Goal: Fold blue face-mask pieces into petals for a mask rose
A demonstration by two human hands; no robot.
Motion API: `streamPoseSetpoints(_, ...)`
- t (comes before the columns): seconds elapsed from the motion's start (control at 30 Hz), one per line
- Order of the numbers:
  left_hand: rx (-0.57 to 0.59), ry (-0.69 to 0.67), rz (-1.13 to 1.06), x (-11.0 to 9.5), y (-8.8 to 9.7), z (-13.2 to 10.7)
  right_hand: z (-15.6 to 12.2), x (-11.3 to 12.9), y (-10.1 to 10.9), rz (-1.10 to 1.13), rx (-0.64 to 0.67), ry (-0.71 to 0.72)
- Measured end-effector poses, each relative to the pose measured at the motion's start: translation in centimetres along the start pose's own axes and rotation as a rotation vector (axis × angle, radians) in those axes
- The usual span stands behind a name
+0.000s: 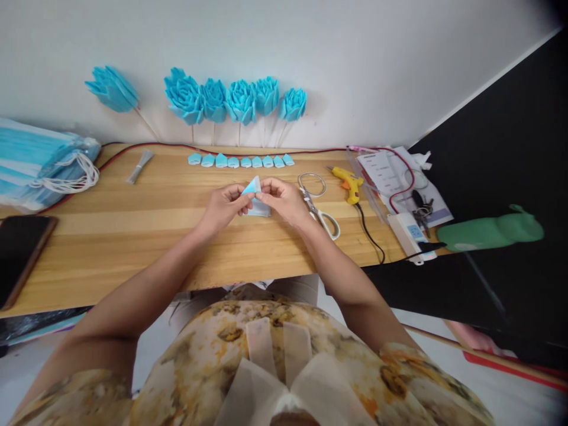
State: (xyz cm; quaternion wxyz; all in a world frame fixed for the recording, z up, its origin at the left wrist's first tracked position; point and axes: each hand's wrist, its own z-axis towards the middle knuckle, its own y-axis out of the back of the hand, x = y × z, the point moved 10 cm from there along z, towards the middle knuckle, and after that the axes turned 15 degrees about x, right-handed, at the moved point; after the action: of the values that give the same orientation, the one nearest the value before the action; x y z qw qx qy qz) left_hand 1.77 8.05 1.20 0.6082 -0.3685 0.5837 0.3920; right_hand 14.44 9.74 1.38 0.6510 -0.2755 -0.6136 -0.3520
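Note:
Over the middle of the wooden table [133,236], my left hand [224,207] and my right hand [284,200] both pinch a small light-blue folded piece [254,195]. One corner of the piece is turned up into a triangle between my fingertips. Beyond my hands lies a row of several small folded blue pieces [239,161]. Behind them, several finished blue flowers on thin sticks [231,100] lean against the white wall.
Scissors [317,207] lie just right of my right hand, then a yellow glue gun [348,180] with its black cord. Papers, keys and a power strip [410,234] sit far right. A stack of blue masks [39,163], a wire bundle [139,165] and a phone [20,251] are left.

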Motion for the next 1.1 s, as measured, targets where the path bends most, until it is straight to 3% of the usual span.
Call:
streamPoseSetpoints(0.27,0.042,0.072,-0.045,0.5,-0.6,0.1,-0.1,0.7,0.2,-0.101,-0.001,0.013)
streamPoseSetpoints(0.47,0.075,0.045,-0.009,0.0,-0.8,0.0,-0.5,1.8,0.4,-0.236,-0.074,0.036)
streamPoseSetpoints(0.73,0.088,0.022,-0.140,0.3,-1.0,0.1,-1.4,4.9,-0.4,-0.686,-0.121,0.238)
streamPoseSetpoints(1.1,0.079,-0.008,-0.208,0.3,-0.8,0.2,-1.7,5.5,-1.3,-0.860,-0.059,0.421)
